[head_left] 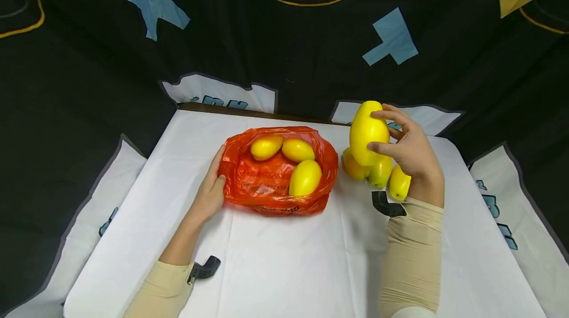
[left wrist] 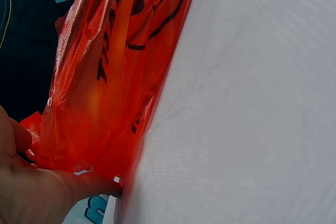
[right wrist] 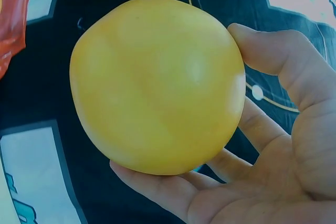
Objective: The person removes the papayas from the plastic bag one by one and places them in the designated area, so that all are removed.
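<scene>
A large oval yellow fruit, mango-like [head_left: 369,133], is held upright by my right hand [head_left: 411,147], thumb on the near side and fingers on the far side. The right wrist view shows the smooth round end of this yellow fruit [right wrist: 157,85] within the fingers. My left hand [head_left: 210,187] holds the left side of a red plastic bag [head_left: 262,177] standing with its mouth wide. Inside lie three yellow fruits, one at back left [head_left: 266,146], one at back right [head_left: 298,150] and one at front right [head_left: 305,178]. Thumb and fingers meet the bag's edge in the left wrist view.
Three more yellow fruits lie on the white table [head_left: 284,268] right of the bag, partly behind the held one: a left one [head_left: 353,166], a middle one [head_left: 381,172] and a right one [head_left: 399,183]. A black curtain [head_left: 284,51] hangs behind the table.
</scene>
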The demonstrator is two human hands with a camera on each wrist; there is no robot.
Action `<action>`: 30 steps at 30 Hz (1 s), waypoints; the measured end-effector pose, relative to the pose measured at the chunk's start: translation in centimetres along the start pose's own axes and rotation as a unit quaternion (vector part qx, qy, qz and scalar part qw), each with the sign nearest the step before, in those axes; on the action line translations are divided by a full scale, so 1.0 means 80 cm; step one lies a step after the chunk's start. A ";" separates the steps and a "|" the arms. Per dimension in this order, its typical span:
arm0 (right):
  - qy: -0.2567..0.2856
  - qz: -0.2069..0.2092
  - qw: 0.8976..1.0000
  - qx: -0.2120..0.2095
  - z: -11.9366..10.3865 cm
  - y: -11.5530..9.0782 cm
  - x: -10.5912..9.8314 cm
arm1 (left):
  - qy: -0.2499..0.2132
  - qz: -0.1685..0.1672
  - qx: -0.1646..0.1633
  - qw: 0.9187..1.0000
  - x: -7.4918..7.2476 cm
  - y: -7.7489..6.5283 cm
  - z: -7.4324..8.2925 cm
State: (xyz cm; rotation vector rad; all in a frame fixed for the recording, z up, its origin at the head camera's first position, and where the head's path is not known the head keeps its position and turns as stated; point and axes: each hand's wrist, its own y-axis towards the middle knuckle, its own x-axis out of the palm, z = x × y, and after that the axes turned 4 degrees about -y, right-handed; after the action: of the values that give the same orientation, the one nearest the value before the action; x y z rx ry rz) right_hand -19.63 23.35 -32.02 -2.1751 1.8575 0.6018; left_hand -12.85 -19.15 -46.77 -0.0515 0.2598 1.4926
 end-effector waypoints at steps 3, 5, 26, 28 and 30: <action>0.002 0.010 1.000 0.004 0.002 -0.004 -0.007 | 0.010 0.003 0.000 1.000 -0.001 0.003 -0.013; -0.004 0.017 1.000 0.006 0.005 -0.007 -0.012 | 0.014 0.005 0.002 1.000 -0.001 0.005 -0.017; 0.039 0.095 0.994 0.046 0.044 -0.045 -0.056 | 0.005 -0.005 -0.008 1.000 0.002 -0.006 0.030; 0.041 0.106 0.992 0.059 0.048 -0.050 -0.060 | 0.005 -0.004 -0.008 1.000 0.002 -0.006 0.029; 0.037 0.116 0.990 0.068 0.053 -0.054 -0.064 | 0.003 -0.005 -0.005 1.000 0.002 -0.007 0.027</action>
State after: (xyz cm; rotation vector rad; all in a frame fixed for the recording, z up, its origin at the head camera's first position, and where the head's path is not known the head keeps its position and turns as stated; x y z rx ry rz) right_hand -16.71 30.48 -33.98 -1.9369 2.1415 0.4269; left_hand -12.02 -18.64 -44.78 -0.0656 0.2574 1.4849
